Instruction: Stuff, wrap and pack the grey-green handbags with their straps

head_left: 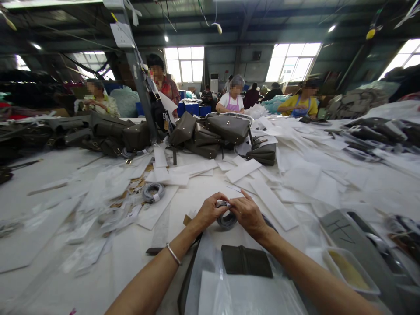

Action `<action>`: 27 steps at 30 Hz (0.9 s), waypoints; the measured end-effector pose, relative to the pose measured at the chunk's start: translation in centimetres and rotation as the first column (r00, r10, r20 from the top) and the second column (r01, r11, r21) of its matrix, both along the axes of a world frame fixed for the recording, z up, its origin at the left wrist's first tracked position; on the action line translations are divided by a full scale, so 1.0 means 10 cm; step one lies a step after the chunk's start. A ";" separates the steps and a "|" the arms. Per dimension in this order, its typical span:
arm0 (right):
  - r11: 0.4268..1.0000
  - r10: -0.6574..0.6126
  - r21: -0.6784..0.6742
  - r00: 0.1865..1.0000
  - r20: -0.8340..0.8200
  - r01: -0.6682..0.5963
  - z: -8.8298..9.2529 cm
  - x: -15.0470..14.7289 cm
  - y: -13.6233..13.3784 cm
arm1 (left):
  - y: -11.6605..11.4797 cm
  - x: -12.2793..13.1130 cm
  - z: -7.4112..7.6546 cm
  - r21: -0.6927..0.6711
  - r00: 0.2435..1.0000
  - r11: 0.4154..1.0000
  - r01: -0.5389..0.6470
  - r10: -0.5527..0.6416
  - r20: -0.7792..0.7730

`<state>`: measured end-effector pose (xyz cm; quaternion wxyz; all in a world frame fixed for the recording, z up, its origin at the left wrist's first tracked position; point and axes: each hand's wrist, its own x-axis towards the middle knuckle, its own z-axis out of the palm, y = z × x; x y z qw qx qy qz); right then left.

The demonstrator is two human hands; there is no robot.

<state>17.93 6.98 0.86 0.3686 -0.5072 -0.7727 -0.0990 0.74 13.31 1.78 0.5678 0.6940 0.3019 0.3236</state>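
My left hand and my right hand meet over the white table, both closed on a coiled grey strap held between them. The left fingers pinch its top, the right hand covers its right side. A bangle sits on my left wrist. Just in front of me lies a dark olive folded leather piece on a clear plastic bag.
Another coiled grey strap lies to the left among scattered white paper strips. A pile of dark olive handbags stands at the table's middle. A shallow tray with yellow paste sits at right. Several people work at the far side.
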 end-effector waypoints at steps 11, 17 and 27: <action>0.996 -0.017 0.080 0.987 -0.160 0.031 -0.15 -0.07 -0.03 | 0.02 0.00 -0.04 -0.020 0.999 1.000 0.019 -0.019 0.041; 0.993 0.085 0.079 0.993 0.079 -0.092 -0.02 -0.02 -0.09 | 0.05 0.01 -0.10 -0.023 0.999 1.000 0.009 -0.008 0.038; 0.968 -0.246 0.051 0.969 0.014 0.245 0.71 0.91 -1.02 | 0.08 0.00 0.00 -0.125 0.998 0.990 0.062 -0.060 0.022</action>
